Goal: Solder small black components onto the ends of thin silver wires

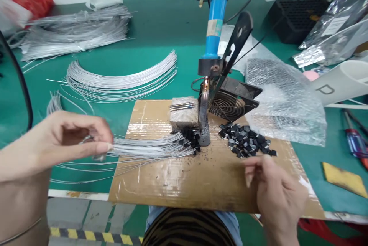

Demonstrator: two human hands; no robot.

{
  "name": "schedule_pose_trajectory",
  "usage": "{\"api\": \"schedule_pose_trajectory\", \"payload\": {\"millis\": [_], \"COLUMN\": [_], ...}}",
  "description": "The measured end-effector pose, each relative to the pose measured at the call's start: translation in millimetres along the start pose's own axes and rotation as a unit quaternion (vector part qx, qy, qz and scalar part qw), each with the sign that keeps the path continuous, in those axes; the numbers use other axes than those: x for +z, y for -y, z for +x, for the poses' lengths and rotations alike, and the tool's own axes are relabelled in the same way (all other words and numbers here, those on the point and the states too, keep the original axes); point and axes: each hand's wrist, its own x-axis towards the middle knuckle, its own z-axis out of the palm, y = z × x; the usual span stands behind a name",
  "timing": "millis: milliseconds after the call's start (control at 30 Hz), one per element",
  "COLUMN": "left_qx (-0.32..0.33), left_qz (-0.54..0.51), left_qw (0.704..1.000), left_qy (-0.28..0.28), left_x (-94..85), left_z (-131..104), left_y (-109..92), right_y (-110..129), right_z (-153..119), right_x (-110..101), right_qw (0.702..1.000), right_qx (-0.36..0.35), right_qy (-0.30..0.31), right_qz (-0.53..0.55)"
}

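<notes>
My left hand (77, 140) is above the left edge of the cardboard, thumb and forefinger pinched together. Whatever sits between its fingertips is too hidden to make out. Behind and right of those fingertips runs a bundle of thin white wires (143, 148), with small black parts (189, 140) at the right ends. My right hand (278, 192) hovers over the cardboard with loosely bent fingers, the thumb apart from the forefinger tip. Its fingertips are just in front of a pile of small black pieces (247, 140), and nothing shows in them.
A soldering iron with a blue handle (218, 12) stands clamped above the cardboard sheet (201, 184). Behind it are a small fan (232, 102) and bubble wrap (287, 108). More white wires (123, 79) lie on the green mat. A yellow sponge (345, 179) rests at right.
</notes>
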Motion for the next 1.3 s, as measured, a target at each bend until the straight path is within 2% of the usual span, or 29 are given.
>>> {"api": "schedule_pose_trajectory", "payload": {"millis": [67,167,233,300,367,467,633,767,933,1100,1233,1300], "left_qx": [-0.010,-0.030,-0.038,-0.045,-0.059,-0.062,-0.025,-0.023,-0.016,0.022,0.058,0.081], "left_qz": [-0.014,-0.031,-0.042,-0.054,-0.064,-0.076,-0.069,-0.079,-0.063,-0.014,0.020,0.018], "left_qw": [0.999,0.994,0.978,0.946,0.928,0.936,0.951,0.948,0.946,0.946,0.955,0.957], "left_qy": [0.036,0.102,0.203,0.317,0.363,0.339,0.299,0.306,0.317,0.324,0.291,0.278], "left_x": [12.9,30.3,33.1,29.9,25.7,26.2,43.3,53.1,54.3,63.0,87.5,101.5], "left_z": [-6.6,-7.1,-5.7,-5.2,-6.2,-10.0,-17.0,-23.0,-26.6,-32.0,-51.5,-61.5], "left_y": [-2.4,-2.2,5.1,15.9,24.7,26.1,6.6,-1.8,2.3,-4.8,-19.7,-25.4], "right_y": [11.1,26.1,31.3,32.4,31.2,28.6,29.0,29.5,28.5,29.5,31.4,32.2], "right_z": [-9.9,-17.0,-16.9,-15.7,-15.3,-17.4,-21.7,-19.7,-15.4,-13.7,-16.1,-17.7], "right_x": [9.4,24.5,31.5,34.8,35.7,37.1,47.2,52.4,50.8,47.3,47.6,47.7], "right_qw": [0.992,0.956,0.945,0.945,0.948,0.945,0.935,0.931,0.933,0.947,0.962,0.966], "right_qx": [0.044,0.059,0.075,0.094,0.101,0.102,0.112,0.132,0.131,0.057,-0.042,-0.070], "right_qy": [0.107,0.266,0.295,0.286,0.274,0.281,0.305,0.294,0.286,0.289,0.261,0.243], "right_qz": [0.057,0.109,0.119,0.125,0.129,0.132,0.141,0.172,0.175,0.126,0.069,0.046]}}
